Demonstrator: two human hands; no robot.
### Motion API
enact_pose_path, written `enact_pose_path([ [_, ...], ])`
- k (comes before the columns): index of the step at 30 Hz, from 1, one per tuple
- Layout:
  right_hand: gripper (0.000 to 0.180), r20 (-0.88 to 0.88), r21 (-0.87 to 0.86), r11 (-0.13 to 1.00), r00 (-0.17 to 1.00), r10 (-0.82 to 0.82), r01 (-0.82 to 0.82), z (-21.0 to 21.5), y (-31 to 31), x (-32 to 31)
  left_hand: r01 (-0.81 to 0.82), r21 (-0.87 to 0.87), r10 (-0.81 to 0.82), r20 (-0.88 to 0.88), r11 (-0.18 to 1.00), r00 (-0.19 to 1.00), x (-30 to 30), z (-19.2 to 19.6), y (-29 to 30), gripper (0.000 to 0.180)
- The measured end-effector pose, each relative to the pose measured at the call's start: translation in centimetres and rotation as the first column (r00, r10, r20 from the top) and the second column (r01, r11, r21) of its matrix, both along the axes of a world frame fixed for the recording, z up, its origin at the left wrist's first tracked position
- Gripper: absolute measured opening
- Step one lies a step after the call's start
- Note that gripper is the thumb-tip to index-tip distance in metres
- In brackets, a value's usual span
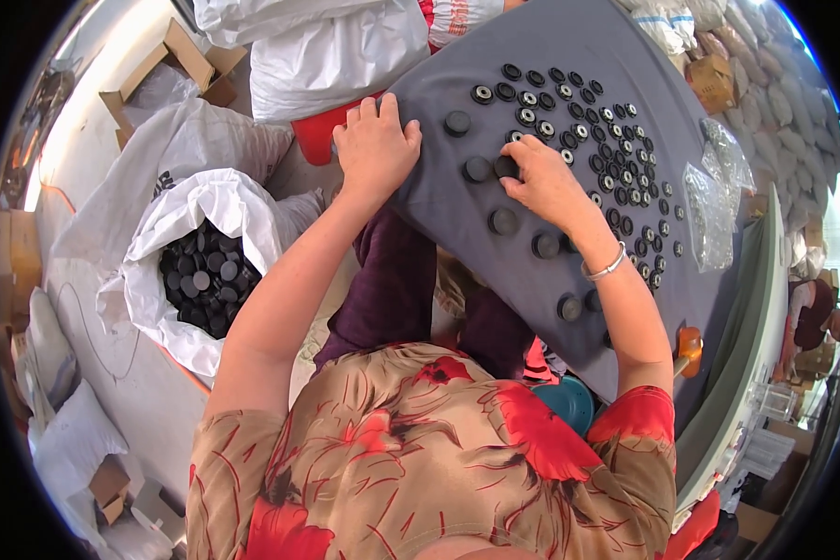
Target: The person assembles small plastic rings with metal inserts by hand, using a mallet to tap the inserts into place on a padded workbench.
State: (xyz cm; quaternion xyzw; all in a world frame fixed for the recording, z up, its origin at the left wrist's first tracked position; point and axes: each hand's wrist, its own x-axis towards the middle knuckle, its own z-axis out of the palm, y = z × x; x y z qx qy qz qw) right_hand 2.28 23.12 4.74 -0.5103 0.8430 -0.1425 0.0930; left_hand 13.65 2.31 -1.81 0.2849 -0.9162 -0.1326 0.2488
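My right hand (549,182) pinches a black round cap (506,167) between thumb and fingertips, just above the grey cloth of the table (453,201). Beside it lies another black cap (477,169), with several more in a curved row along the near side, such as one cap (503,221). My left hand (376,149) rests at the table's left edge, fingers bent but apart, with nothing seen in it. Beyond my right hand spread many small black rings (580,132), some with pale metal centres (526,117).
Left of my legs stands a white sack (145,271) full of black caps (210,275). White bags (341,65) sit on something red (315,140) by the far left corner. Clear plastic bags (709,215) and an orange-headed tool (689,347) lie on the table's right side.
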Motion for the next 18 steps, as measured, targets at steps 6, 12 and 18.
enact_pose_path([
  [6, 0.032, -0.051, -0.064, 0.982, 0.982, -0.184, 0.180, 1.5, -0.1, -2.5, -0.006, -0.035, 0.005, -0.031, 0.999, 1.000, 0.0, -0.1, -0.1, 0.048],
  [12, 0.032, -0.116, -0.033, 0.996, 0.989, -0.092, 0.088, 0.4, -0.9, -3.7, -0.004, 0.064, -0.002, 0.091, 0.998, 0.996, 0.1, 0.9, 0.2, 0.054],
  [18, 0.027, -0.162, -0.002, 1.000, 0.987, -0.015, 0.015, 0.1, -2.6, -3.3, -0.021, 0.040, 0.017, 0.098, 0.999, 0.995, 0.0, 0.7, 0.2, 0.054],
])
